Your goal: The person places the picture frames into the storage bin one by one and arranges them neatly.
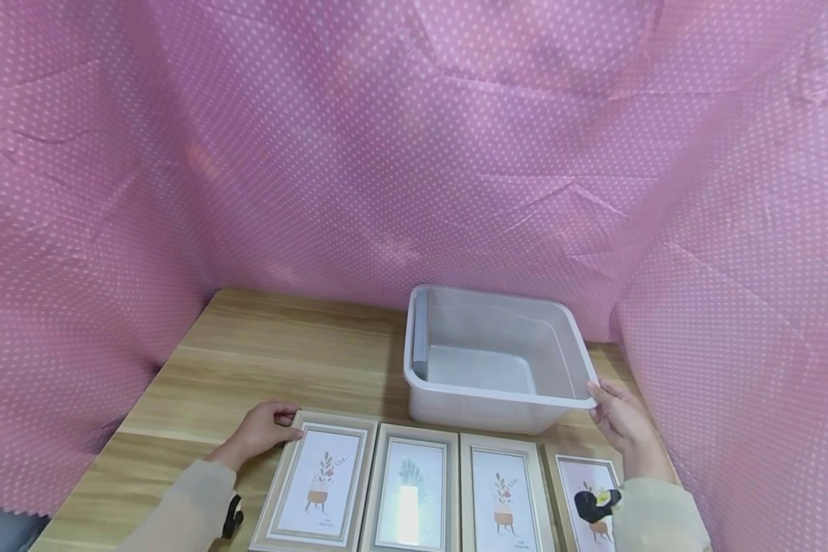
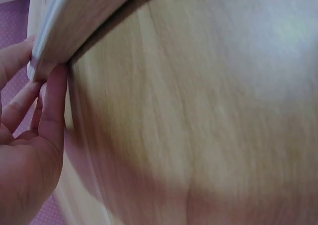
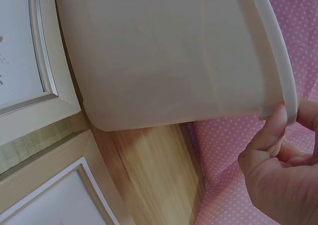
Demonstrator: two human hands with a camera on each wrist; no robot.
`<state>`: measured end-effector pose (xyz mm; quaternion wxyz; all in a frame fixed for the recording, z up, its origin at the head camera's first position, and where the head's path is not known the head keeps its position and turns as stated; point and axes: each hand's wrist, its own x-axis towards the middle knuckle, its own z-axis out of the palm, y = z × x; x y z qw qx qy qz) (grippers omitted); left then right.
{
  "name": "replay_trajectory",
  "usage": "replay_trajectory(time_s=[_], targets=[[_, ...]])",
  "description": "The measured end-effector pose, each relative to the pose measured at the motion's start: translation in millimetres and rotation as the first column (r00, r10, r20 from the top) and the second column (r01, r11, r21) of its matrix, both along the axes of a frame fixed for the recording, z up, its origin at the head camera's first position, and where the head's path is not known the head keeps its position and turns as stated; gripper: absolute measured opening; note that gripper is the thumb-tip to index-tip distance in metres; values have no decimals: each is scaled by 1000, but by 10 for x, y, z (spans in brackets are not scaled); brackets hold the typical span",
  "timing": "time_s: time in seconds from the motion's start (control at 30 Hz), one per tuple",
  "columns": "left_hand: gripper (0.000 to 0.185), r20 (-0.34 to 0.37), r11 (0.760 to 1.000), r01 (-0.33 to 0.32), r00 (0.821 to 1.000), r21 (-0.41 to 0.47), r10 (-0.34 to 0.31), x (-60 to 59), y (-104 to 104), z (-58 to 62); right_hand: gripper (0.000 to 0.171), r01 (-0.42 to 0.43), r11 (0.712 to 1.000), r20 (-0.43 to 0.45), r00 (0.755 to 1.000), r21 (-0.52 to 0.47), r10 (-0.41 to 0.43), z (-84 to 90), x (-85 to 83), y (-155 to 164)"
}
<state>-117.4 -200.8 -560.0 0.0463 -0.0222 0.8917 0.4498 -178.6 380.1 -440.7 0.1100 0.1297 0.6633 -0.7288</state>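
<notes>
The left hand (image 1: 261, 433) rests at the far left corner of the leftmost picture frame (image 1: 317, 483), fingers curled against its edge; the left wrist view shows the fingertips (image 2: 52, 93) pinching that corner (image 2: 42, 68), probably to steady or lift it off the table (image 1: 276, 345). The right hand (image 1: 617, 422) holds the near right corner of the plastic bin (image 1: 497, 402); the right wrist view shows the thumb (image 3: 271, 130) tucked under the rim (image 3: 278, 61) with the other fingers largely hidden behind the lip, a grip that would let the bin be nudged or held still. The bin stands upright on the far right part of the table and appears to hold nothing, just behind a row of four frames lying flat, side by side, along the near edge. Second frame (image 1: 410, 491) shows a green plant, third frame (image 1: 502, 494) a potted sprig, fourth frame (image 1: 586, 491) is partly covered by the right sleeve (image 1: 662, 514) and a dark wrist-mounted device (image 1: 593, 504). The frames lie print up, so each can be read. A pink dotted cloth (image 1: 414, 153) closes off the left, far and right sides.
</notes>
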Motion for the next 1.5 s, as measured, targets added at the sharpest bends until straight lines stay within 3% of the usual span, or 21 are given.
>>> replay_trajectory(time_s=[0.2,0.43,0.6,0.77,0.9,1.0,1.33,1.5], targets=[[45,9,999,-19,1000,31,18,13,41,32,50,-8,1000,-19,1000,-8,8,4,5,23],[43,14,995,-43,999,88,41,10,65,91,26,-14,999,-43,999,-31,13,-2,16,46],[44,22,993,-49,999,109,47,2,63,104,25,-4,999,-40,999,-42,2,-9,4,56],[49,74,980,-73,995,187,60,-11,51,130,29,3,999,-26,1000,-52,-5,-13,-13,54],[56,118,966,-46,993,253,16,-29,15,197,50,-1,1000,-13,1000,-25,1,-7,-13,45],[59,134,952,8,990,306,-51,-50,-17,265,60,-5,1000,-4,1000,-5,5,3,-8,42],[62,188,919,88,967,385,-172,-145,-78,552,63,-32,998,-11,999,45,33,11,-13,71],[53,164,894,131,962,429,-220,-167,-115,687,63,-46,996,-21,999,70,48,5,-13,70]])
